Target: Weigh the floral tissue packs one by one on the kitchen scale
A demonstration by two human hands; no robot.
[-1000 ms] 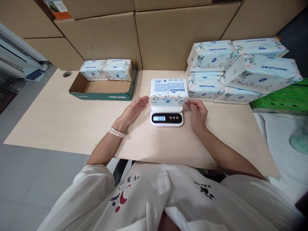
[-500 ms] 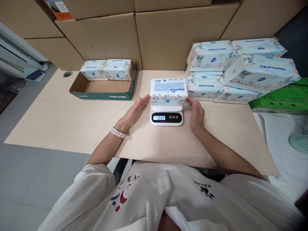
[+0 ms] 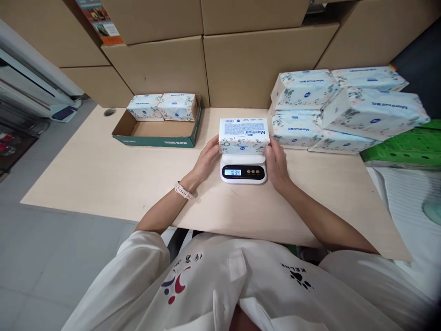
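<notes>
The left hand (image 3: 206, 158) and right hand (image 3: 276, 162) clasp opposite ends of the blue-and-white floral rectangular tissue pack (image 3: 244, 133) on the white plastic scale (image 3: 243, 180), where light, even pressure should avoid denting.

In the middle of the frame, your tissue pack (image 3: 244, 136) sits on the scale (image 3: 243, 174), on the table (image 3: 103, 177). Toward the upper left, two packs (image 3: 161, 106) lie in the back of the tray (image 3: 155, 140); toward the upper right, you have stacked packs (image 3: 306, 92) beside the green crate (image 3: 406, 149). Cartons (image 3: 255, 69) stand behind, across the top.
</notes>
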